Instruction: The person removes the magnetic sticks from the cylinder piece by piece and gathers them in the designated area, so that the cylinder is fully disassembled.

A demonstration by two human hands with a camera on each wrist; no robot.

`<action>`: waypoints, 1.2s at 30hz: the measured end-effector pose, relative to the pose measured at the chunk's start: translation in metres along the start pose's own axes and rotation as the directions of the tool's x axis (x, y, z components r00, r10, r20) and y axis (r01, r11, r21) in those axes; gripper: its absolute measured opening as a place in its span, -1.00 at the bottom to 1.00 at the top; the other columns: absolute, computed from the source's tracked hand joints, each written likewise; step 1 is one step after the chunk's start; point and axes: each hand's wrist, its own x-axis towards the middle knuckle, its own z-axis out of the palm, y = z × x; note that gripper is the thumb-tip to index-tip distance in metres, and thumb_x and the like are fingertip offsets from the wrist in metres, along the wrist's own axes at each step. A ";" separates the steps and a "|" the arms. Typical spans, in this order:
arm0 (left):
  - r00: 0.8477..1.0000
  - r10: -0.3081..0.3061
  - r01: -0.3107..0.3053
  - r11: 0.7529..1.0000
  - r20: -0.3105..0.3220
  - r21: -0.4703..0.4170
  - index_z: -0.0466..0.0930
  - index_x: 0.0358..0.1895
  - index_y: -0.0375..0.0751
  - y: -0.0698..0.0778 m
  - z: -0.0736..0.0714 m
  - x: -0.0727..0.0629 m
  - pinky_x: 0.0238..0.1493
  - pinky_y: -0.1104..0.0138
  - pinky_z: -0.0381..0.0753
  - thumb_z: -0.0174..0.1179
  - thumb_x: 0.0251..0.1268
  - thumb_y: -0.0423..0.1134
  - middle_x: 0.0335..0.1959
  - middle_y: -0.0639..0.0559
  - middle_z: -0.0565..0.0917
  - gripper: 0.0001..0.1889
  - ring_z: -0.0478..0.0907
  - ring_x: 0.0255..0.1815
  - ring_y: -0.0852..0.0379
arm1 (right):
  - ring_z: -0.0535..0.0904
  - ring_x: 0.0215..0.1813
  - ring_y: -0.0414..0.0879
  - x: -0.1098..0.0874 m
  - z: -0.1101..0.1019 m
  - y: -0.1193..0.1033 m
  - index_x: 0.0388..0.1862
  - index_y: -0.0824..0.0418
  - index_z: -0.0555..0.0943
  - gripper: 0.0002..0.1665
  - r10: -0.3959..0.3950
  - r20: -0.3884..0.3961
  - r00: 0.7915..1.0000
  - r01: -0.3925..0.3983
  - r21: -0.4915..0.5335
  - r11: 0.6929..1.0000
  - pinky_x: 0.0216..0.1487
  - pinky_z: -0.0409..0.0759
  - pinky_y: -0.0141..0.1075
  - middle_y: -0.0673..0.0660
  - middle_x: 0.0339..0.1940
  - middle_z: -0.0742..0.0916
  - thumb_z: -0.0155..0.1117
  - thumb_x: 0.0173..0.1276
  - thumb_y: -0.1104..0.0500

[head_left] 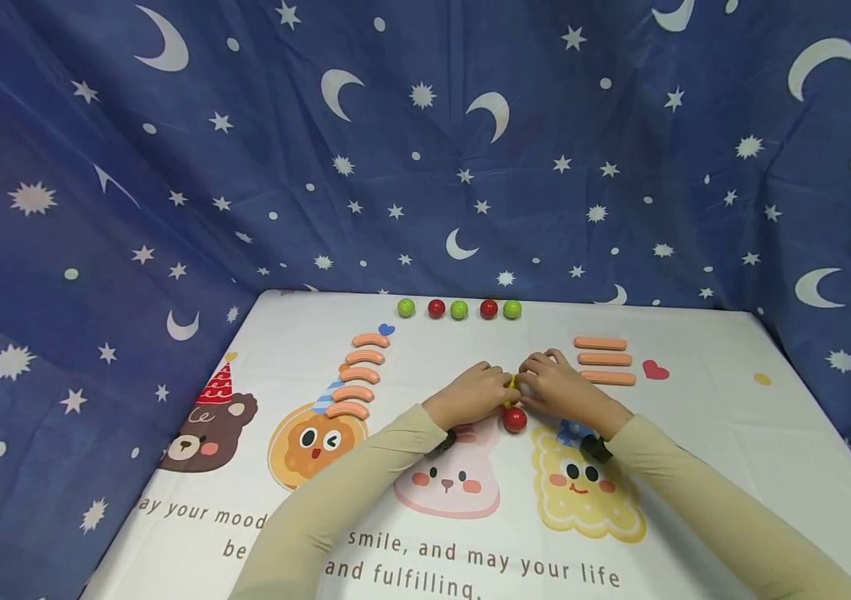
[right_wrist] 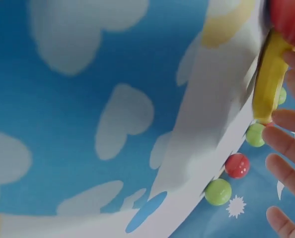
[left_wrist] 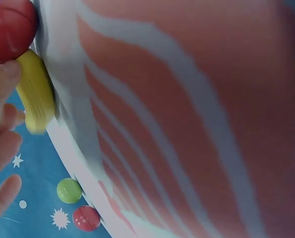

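Note:
Both my hands meet at a yellow toy banana lying on the table, with a red ball at its near end. My left hand comes from the left, its thumb tip touching the banana close to the ball and its fingers loosely spread. From the right, my right hand touches the banana with its thumb and forefinger; the other fingers are spread apart. In the head view the fingers hide most of the banana.
Several sausages form a slanting column at left. Three straighter sausages lie at right. Along the back edge runs a row of green and red balls. The tablecloth is printed, and a blue starry curtain hangs behind.

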 end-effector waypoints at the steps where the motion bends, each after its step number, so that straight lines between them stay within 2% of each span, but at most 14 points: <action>1: 1.000 -0.006 0.006 1.000 -0.001 0.000 0.63 -0.11 0.21 0.000 0.000 0.000 -0.08 0.35 0.49 0.08 0.32 0.00 -0.23 0.22 0.64 -0.82 0.55 -0.21 0.24 | 0.55 -0.06 -0.01 -0.002 -0.002 -0.001 -0.25 0.14 0.67 -0.73 -0.014 -0.006 1.000 0.014 0.009 1.000 0.05 0.42 0.02 0.06 -0.23 0.70 0.41 0.11 0.03; 6: 0.995 -0.093 0.093 0.995 0.026 0.024 0.66 -0.16 0.16 0.001 0.000 0.001 -0.11 0.33 0.47 0.06 0.28 0.13 -0.28 0.18 0.62 -0.73 0.54 -0.22 0.21 | 0.55 -0.10 -0.01 -0.006 -0.008 -0.005 -0.30 0.13 0.66 -0.85 -0.077 -0.006 0.997 0.077 0.045 0.996 0.05 0.41 0.02 0.06 -0.27 0.69 0.33 0.13 0.13; 9: 0.986 -0.159 0.157 0.987 0.051 0.043 0.68 -0.15 0.13 0.001 0.000 0.002 -0.13 0.32 0.46 0.05 0.27 0.17 -0.25 0.16 0.63 -0.68 0.54 -0.22 0.19 | 0.54 -0.11 -0.02 -0.007 -0.008 -0.006 -0.28 0.14 0.66 -0.79 -0.089 0.000 0.996 0.089 0.056 0.994 0.06 0.39 0.03 0.07 -0.27 0.69 0.32 0.09 0.10; 11: 0.982 -0.182 0.179 0.983 0.058 0.052 0.68 -0.14 0.12 0.000 0.001 0.003 -0.13 0.33 0.46 0.06 0.26 0.18 -0.23 0.15 0.64 -0.67 0.54 -0.22 0.19 | 0.54 -0.11 -0.02 -0.007 -0.008 -0.007 -0.26 0.15 0.66 -0.72 -0.085 0.007 0.996 0.084 0.067 0.994 0.06 0.39 0.03 0.06 -0.27 0.69 0.34 0.08 0.03; 15: 0.981 -0.179 0.174 0.983 0.077 0.064 0.68 -0.16 0.13 -0.005 0.000 0.002 -0.13 0.32 0.46 0.17 0.17 0.16 -0.21 0.14 0.63 -0.70 0.53 -0.19 0.18 | 0.53 -0.10 -0.04 -0.005 -0.007 -0.007 -0.19 0.14 0.67 -0.61 -0.069 0.029 0.997 0.067 0.068 0.995 0.06 0.40 0.01 0.05 -0.26 0.69 0.37 0.09 -0.09; 19: 0.982 -0.159 0.153 0.987 0.104 0.056 0.68 -0.17 0.16 -0.012 0.001 -0.002 -0.09 0.31 0.44 0.27 0.12 0.07 -0.18 0.14 0.61 -0.76 0.50 -0.16 0.16 | 0.53 -0.11 -0.04 -0.003 -0.006 -0.007 -0.17 0.12 0.67 -0.63 -0.079 0.027 0.997 0.077 0.061 0.995 0.03 0.42 -0.01 0.04 -0.26 0.70 0.38 0.08 -0.04; 28: 0.990 -0.096 0.095 0.995 0.099 0.018 0.71 -0.21 0.12 -0.019 -0.002 -0.006 -0.02 0.27 0.43 0.30 0.10 0.00 -0.22 0.15 0.63 -0.80 0.51 -0.13 0.16 | 0.55 -0.12 -0.04 -0.001 -0.003 -0.002 -0.16 0.09 0.64 -0.61 -0.119 0.014 0.993 0.118 0.022 0.993 -0.01 0.43 0.00 0.04 -0.26 0.68 0.44 -0.01 0.03; 36: 0.987 -0.101 0.107 0.993 0.126 -0.048 0.71 -0.20 0.06 -0.018 -0.003 -0.007 0.02 0.27 0.43 0.23 0.18 -0.08 -0.24 0.14 0.65 -0.84 0.53 -0.15 0.16 | 0.55 -0.11 -0.04 0.000 -0.005 -0.001 -0.13 0.10 0.65 -0.62 -0.093 0.037 0.995 0.093 0.025 0.995 -0.02 0.44 -0.02 0.04 -0.24 0.69 0.42 0.02 0.07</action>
